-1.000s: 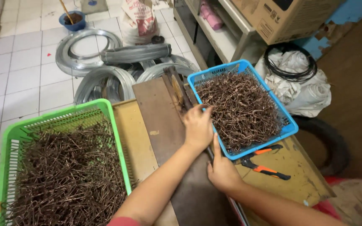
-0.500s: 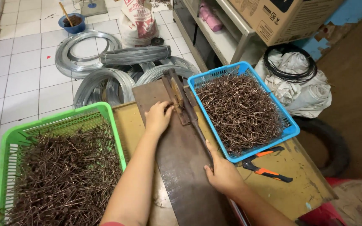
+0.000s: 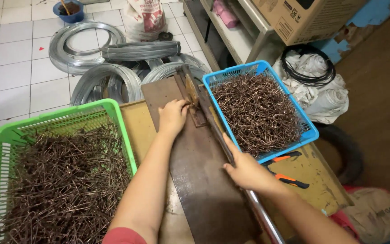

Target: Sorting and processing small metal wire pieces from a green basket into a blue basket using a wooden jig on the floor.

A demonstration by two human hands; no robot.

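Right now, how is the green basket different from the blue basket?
The green basket is bigger and sits on the left; the blue basket is smaller and sits on the right. The green one holds longer, straighter wire pieces; the blue one holds small bent hooks. Both are plastic with holes and full of brown wire.

The left arm reaches far forward, nearly straight, its left hand [image 3: 173,115] palm down with fingers curled at the tips, while the right arm stays bent and closer in, its right hand [image 3: 248,170] palm down, fingers closed in a grip and thumb pointing left.
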